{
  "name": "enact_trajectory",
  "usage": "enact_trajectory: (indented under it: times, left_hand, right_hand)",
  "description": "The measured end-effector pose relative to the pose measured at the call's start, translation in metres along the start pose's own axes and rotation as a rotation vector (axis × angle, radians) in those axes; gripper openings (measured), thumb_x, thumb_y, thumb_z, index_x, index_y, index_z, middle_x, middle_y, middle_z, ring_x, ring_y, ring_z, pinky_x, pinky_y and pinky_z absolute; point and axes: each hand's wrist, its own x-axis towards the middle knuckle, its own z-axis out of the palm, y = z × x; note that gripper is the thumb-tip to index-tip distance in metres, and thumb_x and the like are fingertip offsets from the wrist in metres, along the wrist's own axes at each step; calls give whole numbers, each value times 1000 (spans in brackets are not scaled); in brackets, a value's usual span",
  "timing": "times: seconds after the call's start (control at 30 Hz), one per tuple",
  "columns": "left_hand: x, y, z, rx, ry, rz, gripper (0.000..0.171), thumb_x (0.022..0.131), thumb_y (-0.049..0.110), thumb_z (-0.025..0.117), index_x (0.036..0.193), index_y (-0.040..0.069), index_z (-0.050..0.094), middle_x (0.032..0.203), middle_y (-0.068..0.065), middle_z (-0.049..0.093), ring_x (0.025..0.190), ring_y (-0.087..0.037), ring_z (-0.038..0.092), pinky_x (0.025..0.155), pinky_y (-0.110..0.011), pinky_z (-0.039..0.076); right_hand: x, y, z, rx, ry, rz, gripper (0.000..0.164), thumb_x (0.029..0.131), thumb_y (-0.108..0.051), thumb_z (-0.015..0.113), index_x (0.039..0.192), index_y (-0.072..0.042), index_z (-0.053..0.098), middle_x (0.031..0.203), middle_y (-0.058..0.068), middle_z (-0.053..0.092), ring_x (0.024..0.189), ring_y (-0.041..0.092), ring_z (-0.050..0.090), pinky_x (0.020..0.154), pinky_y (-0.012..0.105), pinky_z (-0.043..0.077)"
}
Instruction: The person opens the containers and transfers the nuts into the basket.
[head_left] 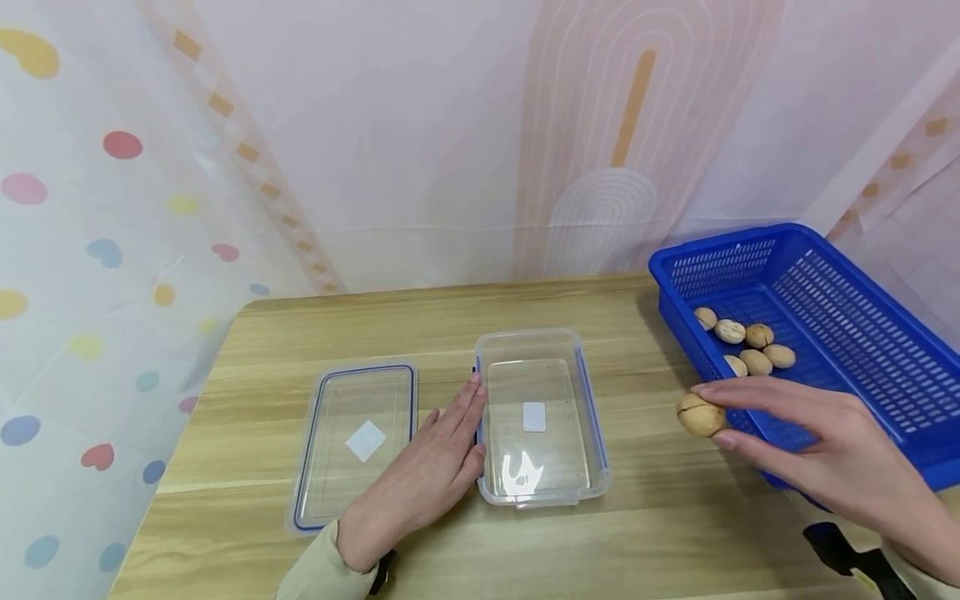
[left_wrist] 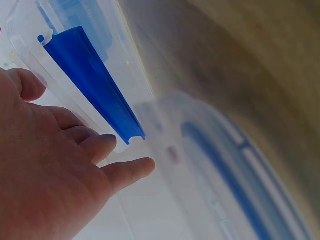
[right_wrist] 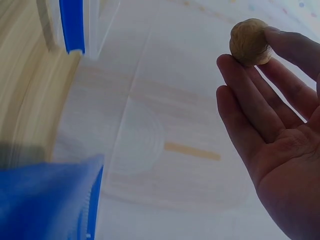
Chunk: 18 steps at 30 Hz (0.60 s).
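Between thumb and fingers, my right hand (head_left: 832, 450) pinches a walnut (head_left: 701, 415) in front of the near left side of a blue basket (head_left: 862, 258). The right wrist view shows the same walnut (right_wrist: 250, 42) at the fingertips. Several more walnuts (head_left: 757, 336) lie inside the basket along its left side. My left hand (head_left: 427, 475) rests with straight fingers against the left side of a clear plastic container (head_left: 498, 497), which has no lid on it. In the left wrist view, the fingers are beside the container's blue clip (left_wrist: 92, 82).
A clear lid with a blue seal (head_left: 330, 450) lies on the wooden table (head_left: 637, 533), left of the container and partly behind the left hand. A patterned curtain (head_left: 420, 150) hangs along the table's back edge.
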Motion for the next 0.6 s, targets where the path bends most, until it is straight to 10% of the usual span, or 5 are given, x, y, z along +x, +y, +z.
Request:
enact_trajectory:
  times: [0.2, 0.43, 0.6]
  left_hand:
    - [-1, 0, 0, 4, -14, -5, 64, 109, 24, 46, 163, 0, 21, 173, -8, 7, 157, -20, 15, 118, -63, 29]
    - [-3, 0, 0, 15, -2, 5, 64, 109, 24, 45, 163, -1, 22, 173, -10, 8, 157, -22, 17, 117, -64, 31]
    - [-1, -1, 0, 12, 2, 11, 64, 109, 24, 45, 163, -2, 20, 173, -10, 6, 157, -22, 17, 117, -65, 30]
  right_hand:
    - [-8, 9, -13, -99, 18, 41, 39, 96, -46, 70, 123, -18, 76, 120, -17, 72, 115, -11, 60, 82, 7, 48]
    - [-11, 24, -28, -183, 18, 164, 51, 74, -5, 92, 122, -16, 78, 117, -16, 73, 113, -19, 54, 89, 2, 43]
    - [-5, 38, -42, -220, 2, 314, 48, 79, 1, 87, 124, -12, 76, 116, 9, 75, 110, -25, 46, 87, -2, 37]
